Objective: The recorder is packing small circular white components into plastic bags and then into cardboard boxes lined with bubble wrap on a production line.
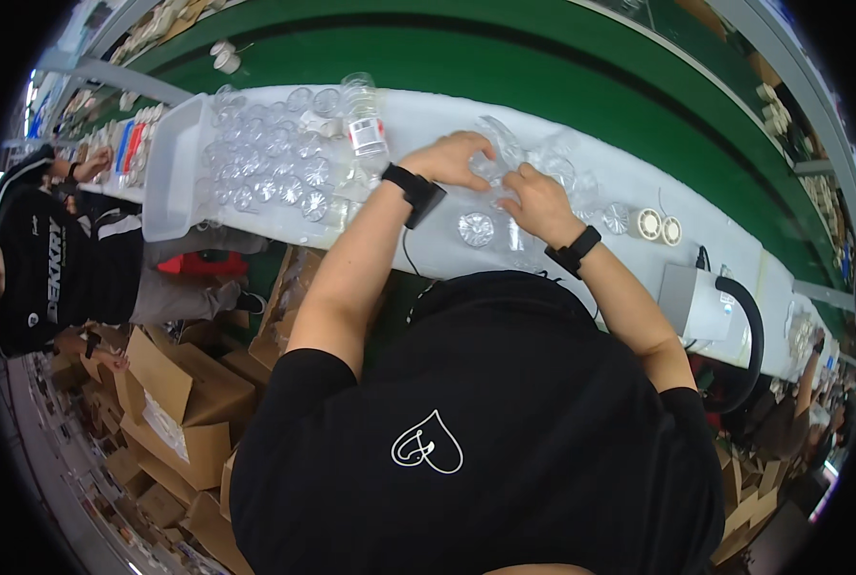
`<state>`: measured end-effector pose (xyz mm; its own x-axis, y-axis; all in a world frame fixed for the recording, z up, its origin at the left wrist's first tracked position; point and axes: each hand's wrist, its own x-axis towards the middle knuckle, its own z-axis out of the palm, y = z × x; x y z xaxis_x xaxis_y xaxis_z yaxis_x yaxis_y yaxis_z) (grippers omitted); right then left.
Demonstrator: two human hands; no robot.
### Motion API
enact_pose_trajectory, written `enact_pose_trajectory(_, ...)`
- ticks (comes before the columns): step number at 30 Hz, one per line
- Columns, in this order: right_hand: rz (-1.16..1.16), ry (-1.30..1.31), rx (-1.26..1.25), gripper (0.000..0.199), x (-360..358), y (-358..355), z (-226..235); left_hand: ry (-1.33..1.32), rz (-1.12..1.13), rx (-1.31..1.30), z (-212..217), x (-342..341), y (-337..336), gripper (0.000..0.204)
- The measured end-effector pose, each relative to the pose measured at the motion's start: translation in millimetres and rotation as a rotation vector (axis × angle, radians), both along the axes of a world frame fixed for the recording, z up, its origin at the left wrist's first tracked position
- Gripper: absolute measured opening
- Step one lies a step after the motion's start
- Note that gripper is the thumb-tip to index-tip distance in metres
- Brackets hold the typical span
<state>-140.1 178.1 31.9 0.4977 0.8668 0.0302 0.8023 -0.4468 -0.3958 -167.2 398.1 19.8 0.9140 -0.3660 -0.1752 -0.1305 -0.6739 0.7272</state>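
Note:
My left hand (pixel 454 160) curls its fingers and thumb around a transparent plastic piece (pixel 486 171) above the white table. From the other side my right hand (pixel 541 204) bends in with its fingertips closed at the same piece; the exact contact is partly hidden. Just in front of my hands stands a transparent ribbed plastic piece (pixel 476 228), round from above. More thin transparent plastic pieces (pixel 560 172) lie beyond and beside my right hand. To the left of my left hand is a transparent plastic jar (pixel 366 129) with a red and white label.
Many transparent plastic pieces (pixel 265 153) crowd the table's left part beside a translucent bin (pixel 174 182). To the right are two cream spoked rings (pixel 648 225) and a grey device (pixel 701 302) with a black hose. Cardboard boxes (pixel 188 393) stand below, near a co-worker (pixel 73 259).

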Motion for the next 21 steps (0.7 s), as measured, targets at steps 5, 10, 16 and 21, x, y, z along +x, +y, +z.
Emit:
enact_pose_trajectory(5, -0.039, 0.201, 0.089, 0.015, -8, 2, 2, -0.133, 0.243, 0.184, -24, -36, -35, 0.063)
enact_pose_trajectory(10, 0.035, 0.414, 0.324, 0.013, 0, -4, -7, -0.225, 0.285, 0.122, -33, -38, -41, 0.062)
enact_pose_trajectory(16, -0.269, 0.836, 0.110, 0.015, 0, 2, 12, -0.140, 0.226, 0.153, -26, -37, -42, 0.060)
enact_pose_trajectory(21, -0.372, 0.569, 0.379, 0.012, -11, 13, 43, -0.161, 0.261, 0.156, -30, -41, -39, 0.059)
